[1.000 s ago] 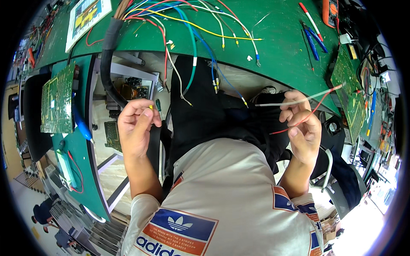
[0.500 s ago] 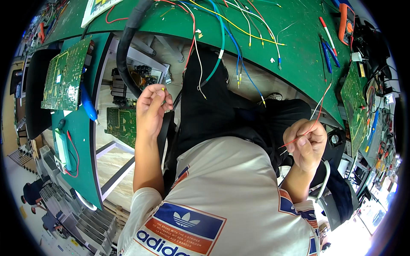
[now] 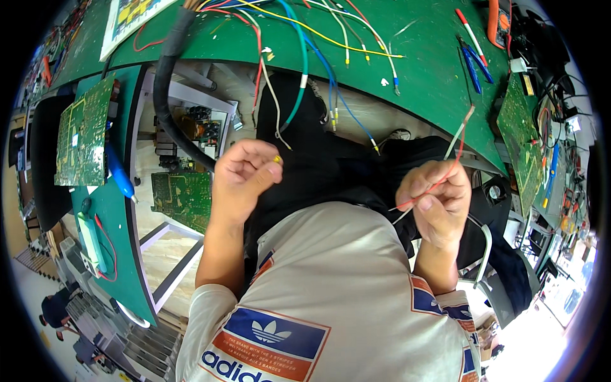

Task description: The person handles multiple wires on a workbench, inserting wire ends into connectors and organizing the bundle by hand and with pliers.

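Observation:
Over my lap, my left hand [image 3: 245, 181] pinches a small yellow wire ferrule [image 3: 278, 160] between thumb and fingertips. Opposite it, my right hand [image 3: 439, 200] is closed around a pair of thin wires. One is a red wire [image 3: 454, 167], the other a white wire [image 3: 456, 139]; their tips poke out beyond my thumb toward the left hand. A gap separates the two hands. Between them hang several loose wires from a thick black cable [image 3: 163, 86], among them a blue wire [image 3: 358, 114] with a yellow ferrule and a green wire [image 3: 303, 60].
The green bench [image 3: 420, 102] stretches across the far side, with blue-handled pliers [image 3: 474, 67], a red-and-white marker [image 3: 471, 35] and an orange multimeter [image 3: 498, 25]. Circuit boards stand at left [image 3: 83, 137] and right [image 3: 522, 146]. A blue pen-shaped tool [image 3: 119, 172] leans at left.
Both hands have moved inward, the left one rightward and slightly down with the ferrule, the right one leftward with its wires. The whole view has shifted slightly.

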Demonstrator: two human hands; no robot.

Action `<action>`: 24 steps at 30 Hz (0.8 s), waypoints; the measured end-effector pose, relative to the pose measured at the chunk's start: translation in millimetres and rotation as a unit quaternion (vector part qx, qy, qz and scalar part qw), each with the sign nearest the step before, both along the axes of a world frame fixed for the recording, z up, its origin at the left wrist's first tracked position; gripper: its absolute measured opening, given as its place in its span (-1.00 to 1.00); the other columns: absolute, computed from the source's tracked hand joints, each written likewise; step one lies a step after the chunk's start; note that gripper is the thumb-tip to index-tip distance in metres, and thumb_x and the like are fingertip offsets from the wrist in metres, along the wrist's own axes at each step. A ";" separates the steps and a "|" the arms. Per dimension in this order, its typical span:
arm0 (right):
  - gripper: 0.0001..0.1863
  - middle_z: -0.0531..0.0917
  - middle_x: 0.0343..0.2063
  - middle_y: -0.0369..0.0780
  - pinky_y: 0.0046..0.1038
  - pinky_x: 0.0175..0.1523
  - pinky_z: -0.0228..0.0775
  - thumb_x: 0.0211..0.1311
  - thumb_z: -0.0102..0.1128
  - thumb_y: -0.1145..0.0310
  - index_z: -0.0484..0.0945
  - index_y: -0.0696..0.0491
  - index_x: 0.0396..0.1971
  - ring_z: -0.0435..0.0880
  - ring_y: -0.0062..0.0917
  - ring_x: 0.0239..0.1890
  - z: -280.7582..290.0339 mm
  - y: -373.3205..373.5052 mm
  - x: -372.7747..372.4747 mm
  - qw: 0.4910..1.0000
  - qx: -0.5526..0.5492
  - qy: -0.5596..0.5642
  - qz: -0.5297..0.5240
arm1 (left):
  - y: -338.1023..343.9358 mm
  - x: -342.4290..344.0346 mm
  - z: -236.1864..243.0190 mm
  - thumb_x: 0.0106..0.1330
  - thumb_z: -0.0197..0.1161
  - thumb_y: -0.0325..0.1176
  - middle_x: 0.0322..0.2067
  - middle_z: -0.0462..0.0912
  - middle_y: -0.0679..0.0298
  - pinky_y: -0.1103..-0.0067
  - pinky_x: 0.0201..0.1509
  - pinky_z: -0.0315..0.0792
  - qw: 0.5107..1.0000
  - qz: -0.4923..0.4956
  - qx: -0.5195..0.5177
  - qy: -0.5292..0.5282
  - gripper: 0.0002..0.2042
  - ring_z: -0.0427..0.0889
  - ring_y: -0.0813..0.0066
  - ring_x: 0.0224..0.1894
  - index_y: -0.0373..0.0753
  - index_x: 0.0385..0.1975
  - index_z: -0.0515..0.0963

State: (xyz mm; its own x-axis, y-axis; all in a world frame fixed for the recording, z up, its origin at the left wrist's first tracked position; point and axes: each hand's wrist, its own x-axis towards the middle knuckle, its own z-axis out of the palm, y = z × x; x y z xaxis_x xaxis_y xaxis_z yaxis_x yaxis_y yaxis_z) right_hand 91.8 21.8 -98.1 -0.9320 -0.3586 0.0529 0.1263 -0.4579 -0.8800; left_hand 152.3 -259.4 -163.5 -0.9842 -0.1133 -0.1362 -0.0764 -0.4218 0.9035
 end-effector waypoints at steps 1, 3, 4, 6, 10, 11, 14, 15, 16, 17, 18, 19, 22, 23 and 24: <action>-0.73 0.53 -0.39 -0.15 -0.42 -0.33 0.49 0.10 0.27 0.56 0.39 0.14 -0.22 0.57 -0.39 -0.43 -3.3 -1.2 0.5 1.000 -0.009 -0.011 0.004 | 9.6 -0.3 4.1 0.17 0.27 -0.69 -0.32 0.61 0.23 0.70 -0.24 0.44 0.999 -0.026 0.032 0.005 -0.80 0.56 0.61 -0.33 -0.38 -0.22 0.51; -0.76 0.57 -0.38 -0.11 -0.35 -0.22 0.48 0.13 0.18 0.68 0.39 0.14 -0.23 0.61 -0.36 -0.33 -6.0 -7.1 -1.7 0.998 -0.051 -0.026 0.022 | 25.8 -1.1 10.4 0.15 0.27 -0.72 -0.29 0.58 0.22 0.69 -0.20 0.42 0.995 -0.070 0.054 0.035 -0.78 0.54 0.60 -0.28 -0.38 -0.21 0.51; -0.78 0.57 -0.38 -0.11 -0.32 -0.16 0.47 0.16 0.15 0.68 0.38 0.13 -0.23 0.61 -0.36 -0.30 -7.9 -9.0 -2.1 0.997 -0.063 -0.028 0.033 | 34.6 -2.8 14.8 0.15 0.27 -0.72 -0.26 0.54 0.19 0.66 -0.16 0.41 0.992 -0.089 0.072 0.049 -0.80 0.53 0.57 -0.24 -0.40 -0.23 0.51; -0.79 0.57 -0.38 -0.11 -0.32 -0.11 0.48 0.19 0.11 0.70 0.38 0.13 -0.23 0.62 -0.37 -0.26 -9.3 -13.9 -1.0 0.995 -0.081 -0.045 0.048 | 48.9 -3.0 21.3 0.15 0.27 -0.72 -0.25 0.53 0.17 0.64 -0.15 0.42 0.989 -0.111 0.087 0.047 -0.80 0.53 0.54 -0.22 -0.41 -0.24 0.51; -0.82 0.58 -0.34 -0.11 -0.32 -0.06 0.52 0.22 0.08 0.70 0.38 0.13 -0.23 0.64 -0.36 -0.16 -8.6 -19.4 1.2 0.994 -0.078 -0.052 0.048 | 65.9 -8.5 27.5 0.13 0.30 -0.71 -0.24 0.52 0.13 0.58 -0.10 0.45 0.982 -0.150 0.102 0.055 -0.80 0.54 0.48 -0.19 -0.43 -0.25 0.52; -0.82 0.58 -0.34 -0.11 -0.33 -0.06 0.53 0.23 0.08 0.69 0.38 0.14 -0.23 0.64 -0.36 -0.15 -8.8 -19.6 1.0 0.994 -0.079 -0.052 0.046 | 67.8 -10.6 29.4 0.13 0.30 -0.70 -0.23 0.53 0.13 0.57 -0.09 0.46 0.980 -0.160 0.101 0.059 -0.80 0.54 0.47 -0.19 -0.43 -0.25 0.52; -0.80 0.58 -0.32 -0.11 -0.32 -0.05 0.54 0.21 0.09 0.72 0.37 0.15 -0.23 0.64 -0.35 -0.12 -9.5 -18.1 1.8 0.996 -0.076 -0.041 0.036 | 71.4 -14.5 32.5 0.14 0.30 -0.69 -0.23 0.54 0.12 0.56 -0.08 0.47 0.980 -0.164 0.095 0.066 -0.81 0.55 0.47 -0.19 -0.43 -0.25 0.52; -0.80 0.58 -0.31 -0.11 -0.32 -0.05 0.54 0.21 0.09 0.72 0.37 0.15 -0.23 0.64 -0.34 -0.12 -9.1 -18.2 2.1 0.996 -0.076 -0.039 0.032 | 71.7 -15.9 33.2 0.14 0.30 -0.69 -0.23 0.54 0.13 0.57 -0.08 0.47 0.980 -0.166 0.091 0.065 -0.81 0.55 0.47 -0.20 -0.43 -0.25 0.52; -0.79 0.58 -0.31 -0.10 -0.32 -0.05 0.54 0.21 0.09 0.73 0.37 0.15 -0.23 0.64 -0.34 -0.12 -8.8 -18.1 2.2 0.996 -0.077 -0.037 0.029 | 71.9 -17.5 34.0 0.14 0.31 -0.69 -0.23 0.54 0.13 0.57 -0.09 0.47 0.980 -0.168 0.088 0.063 -0.80 0.55 0.47 -0.20 -0.43 -0.24 0.52; -0.79 0.58 -0.31 -0.10 -0.31 -0.05 0.54 0.20 0.09 0.73 0.37 0.15 -0.23 0.64 -0.33 -0.12 -8.7 -18.2 2.2 0.996 -0.077 -0.034 0.026 | 72.1 -18.2 34.4 0.14 0.31 -0.69 -0.23 0.54 0.13 0.57 -0.09 0.47 0.980 -0.170 0.085 0.062 -0.80 0.55 0.48 -0.20 -0.43 -0.24 0.53; -0.79 0.58 -0.31 -0.10 -0.31 -0.04 0.54 0.20 0.09 0.73 0.37 0.15 -0.23 0.65 -0.33 -0.12 -8.8 -18.1 2.2 0.996 -0.077 -0.031 0.023 | 72.2 -18.2 34.7 0.14 0.31 -0.69 -0.23 0.54 0.13 0.57 -0.09 0.47 0.980 -0.170 0.086 0.059 -0.80 0.55 0.48 -0.20 -0.43 -0.24 0.53; -0.79 0.58 -0.30 -0.10 -0.31 -0.04 0.54 0.21 0.08 0.73 0.37 0.15 -0.23 0.65 -0.32 -0.12 -9.2 -17.7 2.1 0.996 -0.077 -0.029 0.021 | 72.5 -18.0 34.6 0.14 0.31 -0.68 -0.24 0.54 0.13 0.57 -0.09 0.47 0.980 -0.171 0.086 0.057 -0.80 0.55 0.48 -0.20 -0.43 -0.23 0.53; -0.80 0.58 -0.29 -0.10 -0.31 -0.03 0.54 0.22 0.08 0.72 0.37 0.15 -0.23 0.65 -0.32 -0.12 -10.7 -16.7 1.4 0.997 -0.074 -0.021 0.015 | 73.1 -18.3 35.2 0.14 0.31 -0.68 -0.24 0.54 0.14 0.58 -0.10 0.47 0.980 -0.173 0.087 0.055 -0.79 0.54 0.49 -0.21 -0.42 -0.23 0.53; -0.80 0.58 -0.29 -0.10 -0.31 -0.02 0.54 0.22 0.08 0.72 0.37 0.15 -0.23 0.65 -0.32 -0.12 -11.1 -16.5 1.1 0.997 -0.072 -0.018 0.012 | 73.3 -18.3 35.1 0.14 0.31 -0.68 -0.24 0.54 0.14 0.58 -0.11 0.46 0.979 -0.174 0.087 0.055 -0.79 0.54 0.49 -0.21 -0.42 -0.23 0.53; -0.81 0.58 -0.28 -0.10 -0.30 -0.02 0.54 0.22 0.08 0.72 0.37 0.15 -0.23 0.65 -0.32 -0.12 -11.4 -16.3 0.8 0.997 -0.070 -0.016 0.009 | 73.3 -18.3 34.3 0.14 0.31 -0.67 -0.23 0.54 0.14 0.58 -0.11 0.46 0.979 -0.175 0.085 0.055 -0.80 0.54 0.50 -0.21 -0.42 -0.23 0.53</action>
